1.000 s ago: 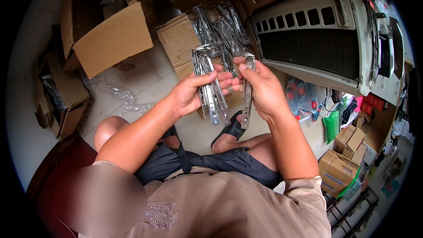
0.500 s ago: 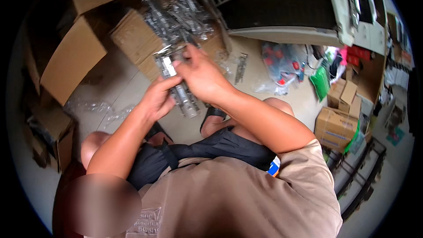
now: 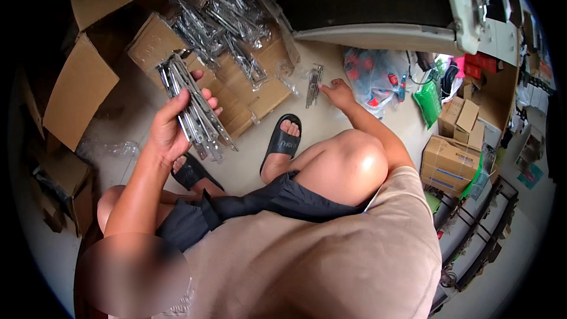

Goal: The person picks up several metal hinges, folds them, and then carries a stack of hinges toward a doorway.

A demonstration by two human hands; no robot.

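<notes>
My left hand [image 3: 171, 123] is closed around a bundle of long slotted metal strips [image 3: 192, 106], partly in clear plastic, above the floor in front of the cardboard. My right hand [image 3: 339, 95] reaches out to the right with thumb and forefinger apart. Its fingertips are right beside a single metal strip [image 3: 314, 87] on the floor; whether they touch it I cannot tell. Many more plastic-wrapped metal strips [image 3: 218, 15] lie piled on a flattened cardboard box [image 3: 233, 91] beyond my feet.
Open cardboard boxes [image 3: 80, 91] stand at the left. A pale machine frame [image 3: 378, 44] juts in at the top. Plastic bags [image 3: 372, 77], a green packet [image 3: 427, 105] and a taped carton [image 3: 450, 165] are at the right, with a dark metal rack [image 3: 481, 230] below.
Both hands were together on the metal strips. My left hand has moved left, carrying the bundle, while my right hand has let go and moved right to the strip on the floor.
</notes>
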